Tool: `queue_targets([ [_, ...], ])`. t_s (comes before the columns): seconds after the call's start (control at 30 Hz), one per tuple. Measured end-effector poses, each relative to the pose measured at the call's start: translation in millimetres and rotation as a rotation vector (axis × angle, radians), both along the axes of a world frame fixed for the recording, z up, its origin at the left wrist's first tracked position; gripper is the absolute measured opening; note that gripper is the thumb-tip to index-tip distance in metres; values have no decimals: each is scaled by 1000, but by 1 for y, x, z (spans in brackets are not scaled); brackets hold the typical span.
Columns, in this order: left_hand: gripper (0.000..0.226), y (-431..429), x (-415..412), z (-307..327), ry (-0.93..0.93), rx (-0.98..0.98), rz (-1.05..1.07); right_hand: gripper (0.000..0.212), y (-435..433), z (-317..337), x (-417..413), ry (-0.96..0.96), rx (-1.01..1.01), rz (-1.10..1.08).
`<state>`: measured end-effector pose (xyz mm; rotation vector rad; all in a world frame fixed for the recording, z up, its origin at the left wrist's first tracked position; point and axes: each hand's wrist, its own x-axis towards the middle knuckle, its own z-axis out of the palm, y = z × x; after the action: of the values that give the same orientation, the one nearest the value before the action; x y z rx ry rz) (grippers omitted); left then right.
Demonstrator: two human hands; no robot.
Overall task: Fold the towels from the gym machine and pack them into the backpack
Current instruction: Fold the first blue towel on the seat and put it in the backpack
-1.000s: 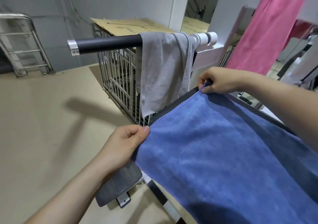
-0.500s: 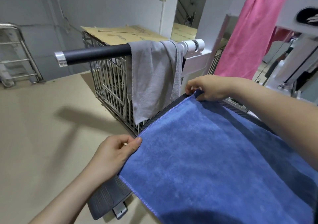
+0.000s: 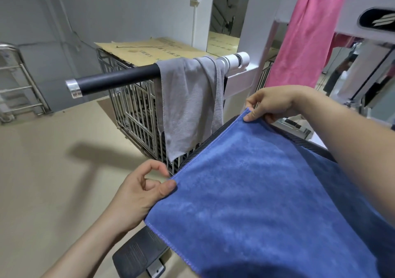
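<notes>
A blue towel point(image 3: 256, 203) lies spread over the dark padded seat point(image 3: 205, 147) of the gym machine. My left hand point(image 3: 141, 194) pinches its near left corner between thumb and fingers. At the far corner, my right hand point(image 3: 271, 104) grips the towel's edge. A grey towel point(image 3: 188, 109) hangs over the black handle bar point(image 3: 115, 79). Higher up at the right, a pink towel point(image 3: 305, 36) is draped over the white frame point(image 3: 363, 2). No backpack is in view.
A metal wire cage point(image 3: 136, 115) topped with cardboard stands behind the bar. A black foot pedal point(image 3: 136, 254) sits low under my left arm. A steel rack point(image 3: 19, 89) stands at the far left on the beige floor.
Both hands still hold the blue towel's corners. The towel's near left corner has been pulled a little lower and leftward, and my view has tilted so the bar and grey towel sit lower.
</notes>
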<state>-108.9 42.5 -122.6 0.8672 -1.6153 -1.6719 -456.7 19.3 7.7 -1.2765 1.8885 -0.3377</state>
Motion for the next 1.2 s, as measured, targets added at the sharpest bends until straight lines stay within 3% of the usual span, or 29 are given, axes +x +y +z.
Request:
queue_targets([
  [0.1,50,-3,2,2,-39,-96,-57,32,3,-2,0,-26,-1,-45],
  [0.23,51,-12,4,6,-95,-98,-75,35,3,-9,3,11,-156,-112],
  [0.37,68,-22,9,13,-229,-106,-181,20,9,-13,9,29,-243,-156],
  [0.47,44,-41,12,44,-332,-72,-415,22,17,4,7,-11,-251,-214],
  [0.53,23,-55,5,67,-363,-77,-452,15,25,23,1,-137,-268,-281],
  [0.57,25,-62,-3,77,-396,-127,-430,12,28,31,-3,-209,-292,-327],
  [0.67,28,-88,-47,95,-571,-496,-256,19,35,46,-23,-295,-433,-514],
  [0.77,19,-107,-101,114,-728,-886,73,26,31,61,-45,-28,-739,-722],
  [0.83,19,-107,-125,143,-618,-1052,334,17,37,81,-53,176,-1062,-841],
  [0.9,25,-98,-135,175,-357,-1141,518,17,56,101,-53,268,-1348,-852],
  [1.0,22,-73,-127,201,-187,-1304,688,19,91,104,-53,199,-1553,-727],
  [1.1,22,-43,-109,187,-227,-1406,624,15,114,75,-62,-49,-1416,-656],
  [1.2,33,-5,-95,148,-482,-1396,229,24,134,37,-80,-230,-971,-624],
])
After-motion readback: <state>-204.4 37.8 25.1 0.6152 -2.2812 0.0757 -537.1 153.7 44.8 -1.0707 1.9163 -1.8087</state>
